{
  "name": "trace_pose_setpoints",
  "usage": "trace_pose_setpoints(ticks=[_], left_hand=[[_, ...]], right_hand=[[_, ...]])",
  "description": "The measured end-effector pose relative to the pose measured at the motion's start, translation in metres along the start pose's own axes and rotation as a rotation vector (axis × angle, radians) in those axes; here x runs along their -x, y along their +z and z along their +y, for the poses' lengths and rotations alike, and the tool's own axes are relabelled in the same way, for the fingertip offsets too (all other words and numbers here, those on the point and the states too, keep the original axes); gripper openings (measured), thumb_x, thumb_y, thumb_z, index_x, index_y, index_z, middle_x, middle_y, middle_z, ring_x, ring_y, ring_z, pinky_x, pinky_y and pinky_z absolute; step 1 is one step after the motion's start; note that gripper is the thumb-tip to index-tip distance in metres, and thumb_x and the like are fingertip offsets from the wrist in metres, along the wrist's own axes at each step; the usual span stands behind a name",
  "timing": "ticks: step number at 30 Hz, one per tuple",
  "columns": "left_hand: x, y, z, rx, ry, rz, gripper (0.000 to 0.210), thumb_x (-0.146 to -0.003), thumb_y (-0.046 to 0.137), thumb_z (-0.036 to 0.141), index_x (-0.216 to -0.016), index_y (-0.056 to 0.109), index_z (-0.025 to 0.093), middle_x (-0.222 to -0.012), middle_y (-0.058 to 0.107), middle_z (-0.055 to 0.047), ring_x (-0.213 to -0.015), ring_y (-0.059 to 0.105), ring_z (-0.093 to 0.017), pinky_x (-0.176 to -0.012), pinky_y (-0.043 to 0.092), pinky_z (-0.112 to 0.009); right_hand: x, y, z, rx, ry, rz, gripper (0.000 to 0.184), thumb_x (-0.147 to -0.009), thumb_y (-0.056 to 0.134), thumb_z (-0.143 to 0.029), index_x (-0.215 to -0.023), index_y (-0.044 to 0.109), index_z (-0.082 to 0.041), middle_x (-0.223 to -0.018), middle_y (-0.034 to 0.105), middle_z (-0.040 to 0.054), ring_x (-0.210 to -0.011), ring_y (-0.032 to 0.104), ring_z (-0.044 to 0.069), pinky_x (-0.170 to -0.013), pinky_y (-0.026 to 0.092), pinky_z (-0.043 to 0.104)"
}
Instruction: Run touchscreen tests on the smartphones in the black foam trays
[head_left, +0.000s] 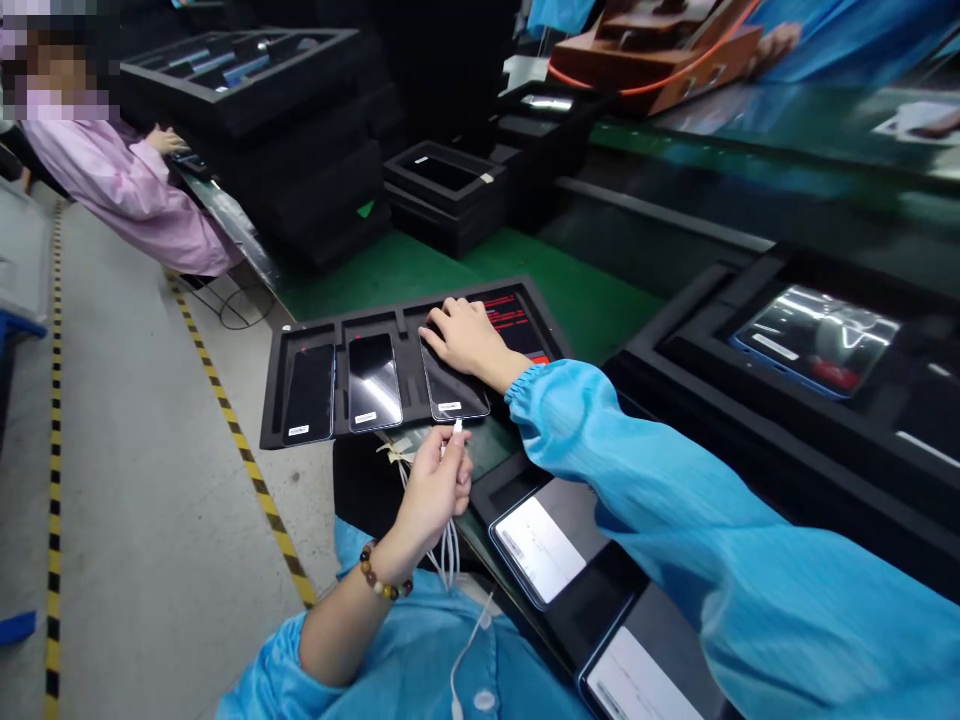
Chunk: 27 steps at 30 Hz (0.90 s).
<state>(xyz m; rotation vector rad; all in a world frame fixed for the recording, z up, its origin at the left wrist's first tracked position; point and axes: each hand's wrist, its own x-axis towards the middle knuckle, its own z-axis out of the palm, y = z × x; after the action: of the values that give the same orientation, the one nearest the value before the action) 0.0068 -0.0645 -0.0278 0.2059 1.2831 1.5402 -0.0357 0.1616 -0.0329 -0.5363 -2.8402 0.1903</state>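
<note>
My left hand (439, 472), with a beaded bracelet at the wrist, pinches the white plug of a charging cable (458, 426). The plug is at the lower edge of a dark-screened smartphone (454, 390); whether it is inserted I cannot tell. Across the upper part of that phone lies my right hand (469, 338), fingers bent, holding it in the black foam tray (412, 375). Two more smartphones, one with a black screen (310, 393) and one with a glare on it (375, 380), lie to the left in the tray. White cables (448, 555) hang below my left hand.
Phones with white screens (540, 550) lie in trays near my body. A tray with another phone (814, 340) is at right. Tall black tray stacks (300, 180) stand behind on the green tabletop (360, 275). A person in pink (127, 190) sits at far left.
</note>
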Motion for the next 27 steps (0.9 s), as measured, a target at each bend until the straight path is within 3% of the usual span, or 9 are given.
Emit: trace_pose_setpoints(ticks=[7, 16, 22, 25, 27], left_hand=[[-0.003, 0.003, 0.003, 0.006, -0.025, -0.011, 0.068, -0.079, 0.09, 0.074, -0.111, 0.067, 0.018, -0.063, 0.044, 0.01, -0.046, 0.027, -0.006, -0.043, 0.008, -0.022], [-0.005, 0.022, -0.004, 0.118, 0.004, 0.106, 0.07, -0.075, 0.093, 0.073, -0.106, 0.063, 0.018, -0.062, 0.042, 0.011, -0.047, 0.028, -0.006, -0.043, 0.011, -0.02], [-0.008, 0.037, -0.014, 0.202, 0.036, 0.203, 0.057, -0.093, 0.078, 0.071, -0.111, 0.058, 0.02, -0.067, 0.043, 0.01, -0.048, 0.029, -0.006, -0.043, 0.014, -0.019], [-0.011, 0.032, -0.011, 0.189, 0.012, 0.149, 0.055, -0.093, 0.082, 0.066, -0.111, 0.064, 0.017, -0.065, 0.049, 0.008, -0.046, 0.033, -0.006, -0.042, 0.021, -0.019], [-0.012, 0.019, -0.006, 0.16, -0.005, 0.094, 0.055, -0.089, 0.088, 0.062, -0.107, 0.07, 0.013, -0.068, 0.062, 0.001, -0.047, 0.045, -0.009, -0.042, 0.033, -0.02]], right_hand=[[0.003, 0.001, -0.002, 0.007, 0.035, 0.027, 0.051, -0.117, 0.034, -0.047, -0.13, 0.07, -0.014, -0.132, 0.067, 0.0231, -0.124, 0.056, 0.04, -0.107, 0.04, 0.054], [0.004, 0.003, -0.008, 0.028, 0.088, 0.054, 0.052, -0.117, 0.032, -0.046, -0.132, 0.069, -0.013, -0.131, 0.067, 0.0236, -0.122, 0.057, 0.04, -0.108, 0.04, 0.056], [0.004, 0.006, -0.013, 0.017, 0.15, 0.069, 0.051, -0.117, 0.032, -0.043, -0.129, 0.067, -0.009, -0.126, 0.067, 0.0258, -0.121, 0.056, 0.041, -0.102, 0.042, 0.056], [0.004, 0.008, -0.012, 0.019, 0.15, 0.083, 0.051, -0.116, 0.031, -0.044, -0.129, 0.067, -0.011, -0.126, 0.067, 0.026, -0.12, 0.056, 0.042, -0.102, 0.042, 0.056], [0.004, 0.008, -0.011, 0.024, 0.142, 0.089, 0.051, -0.116, 0.03, -0.044, -0.128, 0.068, -0.011, -0.126, 0.067, 0.026, -0.119, 0.057, 0.042, -0.102, 0.042, 0.057]])
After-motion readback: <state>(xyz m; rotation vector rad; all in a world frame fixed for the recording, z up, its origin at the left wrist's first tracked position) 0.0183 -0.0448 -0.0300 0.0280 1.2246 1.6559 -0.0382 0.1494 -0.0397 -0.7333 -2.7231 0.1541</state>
